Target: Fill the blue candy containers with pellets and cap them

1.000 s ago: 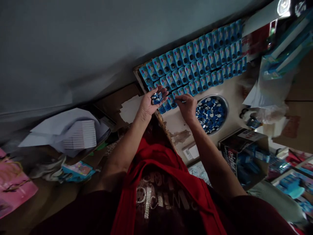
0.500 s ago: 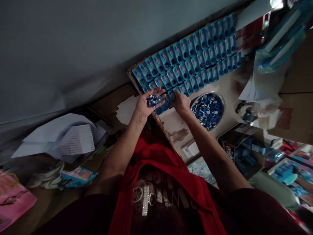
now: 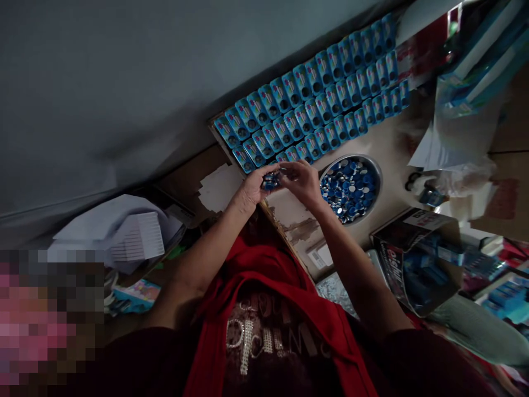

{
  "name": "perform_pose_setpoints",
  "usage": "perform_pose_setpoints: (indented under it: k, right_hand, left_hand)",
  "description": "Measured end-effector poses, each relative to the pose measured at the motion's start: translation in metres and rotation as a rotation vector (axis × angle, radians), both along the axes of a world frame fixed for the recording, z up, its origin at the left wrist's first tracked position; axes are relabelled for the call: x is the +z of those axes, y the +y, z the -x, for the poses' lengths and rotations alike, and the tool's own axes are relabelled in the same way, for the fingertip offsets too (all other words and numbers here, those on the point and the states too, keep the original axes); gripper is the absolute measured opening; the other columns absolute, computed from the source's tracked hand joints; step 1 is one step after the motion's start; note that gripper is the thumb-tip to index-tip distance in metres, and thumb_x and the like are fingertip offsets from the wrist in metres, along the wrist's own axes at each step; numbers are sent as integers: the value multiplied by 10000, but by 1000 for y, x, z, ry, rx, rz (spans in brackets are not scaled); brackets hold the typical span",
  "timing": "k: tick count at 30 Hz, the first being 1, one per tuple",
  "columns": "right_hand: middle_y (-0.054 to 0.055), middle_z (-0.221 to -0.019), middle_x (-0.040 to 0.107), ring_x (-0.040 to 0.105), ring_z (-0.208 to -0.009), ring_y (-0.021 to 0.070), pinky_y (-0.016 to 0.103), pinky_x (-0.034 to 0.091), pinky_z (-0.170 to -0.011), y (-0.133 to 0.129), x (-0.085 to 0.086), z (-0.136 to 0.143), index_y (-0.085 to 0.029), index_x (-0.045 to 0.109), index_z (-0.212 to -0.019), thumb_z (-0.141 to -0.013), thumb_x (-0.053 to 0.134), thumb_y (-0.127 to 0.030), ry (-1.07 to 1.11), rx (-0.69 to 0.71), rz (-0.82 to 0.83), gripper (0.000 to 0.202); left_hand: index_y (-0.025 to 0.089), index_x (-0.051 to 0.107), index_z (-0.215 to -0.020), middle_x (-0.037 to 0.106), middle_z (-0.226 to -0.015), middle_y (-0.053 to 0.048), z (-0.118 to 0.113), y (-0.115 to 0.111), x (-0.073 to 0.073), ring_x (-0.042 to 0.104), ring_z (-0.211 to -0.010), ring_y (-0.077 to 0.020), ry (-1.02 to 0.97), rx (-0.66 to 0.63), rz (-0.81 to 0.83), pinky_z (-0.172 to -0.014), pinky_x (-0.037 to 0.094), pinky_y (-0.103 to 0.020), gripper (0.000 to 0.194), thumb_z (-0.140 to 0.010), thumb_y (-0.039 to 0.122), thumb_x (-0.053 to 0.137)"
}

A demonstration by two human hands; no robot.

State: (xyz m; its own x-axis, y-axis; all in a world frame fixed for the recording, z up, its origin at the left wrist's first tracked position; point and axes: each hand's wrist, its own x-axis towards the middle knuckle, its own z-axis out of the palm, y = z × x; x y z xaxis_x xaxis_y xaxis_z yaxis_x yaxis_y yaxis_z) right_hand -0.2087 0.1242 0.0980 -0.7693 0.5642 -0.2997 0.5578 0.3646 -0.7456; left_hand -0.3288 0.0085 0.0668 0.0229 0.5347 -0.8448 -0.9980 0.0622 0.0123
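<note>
My left hand (image 3: 248, 194) is cupped, palm up, around several small round blue-and-silver caps (image 3: 270, 181). Over that palm, my right hand (image 3: 305, 181) has its fingers bent in among the caps; whether one is pinched there is hidden. Just beyond both hands lie rows of small blue printed packs (image 3: 298, 120), each with a dark round spot near its lower end. The nearest row is partly covered by my hands. A metal bowl (image 3: 379, 184) full of loose blue and silver caps stands right of my right hand.
The board under the packs has a worn edge (image 3: 281, 229) close to my red apron (image 3: 264, 256). At right stands an open black box (image 3: 399, 270) holding blue items. White paper and plastic sheets (image 3: 463, 132) hang beyond it. Stacked white cards (image 3: 140, 237) are at left, below the grey wall (image 3: 103, 82).
My right hand has moved left from the nearest row of packs to my left palm. My left hand has shifted slightly right and down, and its spread fingers have drawn in.
</note>
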Motion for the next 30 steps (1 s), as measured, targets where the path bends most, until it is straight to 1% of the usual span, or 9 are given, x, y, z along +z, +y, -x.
perform_pose_setpoints:
  k: [3,7,9,13,16,20,23,27,30]
  right_hand:
    - [53,-913,804,745,-791,216,353,633,-785,1,-5,-19,-209,890,-1097,-940,728,-462,25,-223,95,339]
    - [27,-791,771,748,-737,229,351,631,-736,8,-12,-33,-188,874,-1151,-887,700,-373,-95,-444,35,366]
    - [43,-825,790,774,-806,248,367,643,-799,14,-12,-31,-191,886,-1134,-899,690,-319,-178,-381,-30,332]
    - [105,-1120,847,800,-1036,283,404,618,-1001,20,-7,-10,-208,913,-1074,-927,713,-255,-306,-96,-198,252]
    - [94,-1115,846,787,-1058,297,396,589,-961,18,-5,6,-227,893,-1018,-912,729,-220,-461,-30,-286,195]
    - [75,-1095,850,774,-1079,316,375,539,-857,21,-8,25,-249,810,-970,-911,745,-214,-656,-9,-306,94]
    - [81,-1158,844,762,-1121,341,386,523,-862,32,-12,38,-265,780,-1060,-873,828,-238,-781,29,-294,195]
    - [85,-1207,828,753,-1140,344,392,523,-898,43,-6,45,-275,756,-1191,-837,889,-217,-787,92,-303,382]
    - [94,-1177,821,754,-1094,304,380,541,-923,36,7,40,-240,779,-1173,-907,814,-181,-613,145,-280,275]
  left_hand:
    - [115,827,-1142,879,-973,-104,-5,-3,6,864,-871,-204,20,-44,0,-935,731,-338,157,-1032,163,726]
    - [109,842,-1082,888,-1060,-134,3,-16,16,866,-911,-206,81,-54,-3,-930,713,-321,190,-1079,190,670]
    - [118,847,-1094,891,-1106,-130,13,-21,19,868,-934,-208,117,-31,9,-953,709,-329,201,-1089,207,666]
    - [121,850,-1114,892,-1128,-117,30,-23,19,864,-951,-198,164,-1,22,-962,701,-325,204,-1100,209,666]
    - [120,851,-1144,890,-1141,-122,36,-17,17,867,-977,-207,171,4,17,-1000,692,-335,196,-1090,209,685]
    - [127,849,-1137,891,-1167,-122,38,-12,11,869,-1039,-220,146,-3,-1,-1051,684,-347,179,-1082,212,701]
    - [122,854,-1152,886,-1227,-134,39,-11,6,872,-1076,-236,135,-4,-26,-1084,678,-377,191,-1085,227,709]
    - [117,853,-1164,887,-1230,-141,40,-10,7,876,-1070,-242,143,1,-28,-1118,674,-422,205,-1085,217,692]
    - [106,842,-1123,897,-1137,-132,38,-8,9,876,-994,-229,134,-16,-13,-1102,691,-431,186,-1072,190,685]
